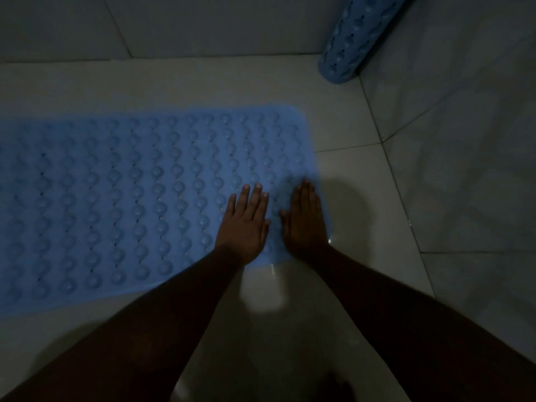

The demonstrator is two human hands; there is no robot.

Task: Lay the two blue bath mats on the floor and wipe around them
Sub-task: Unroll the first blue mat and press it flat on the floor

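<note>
Right, both palms are down now: the left hand and the right hand lie spread flat, fingers together, pressing the near corner of the flat mat onto the floor. Nothing pinched, nothing gripped. That mat runs off to the left of the hands, lying level, a soft blue sheet covered in rows of rounded bumps with small holes between them. It looks rubbery and floppy, light enough, likely to cling once pushed down; best taken by an edge or corner. Beyond the right hand, well apart, the rolled mat leans in the corner against the wall, same blue, same bumps. The tiles look glossy, possibly slippery.
</note>
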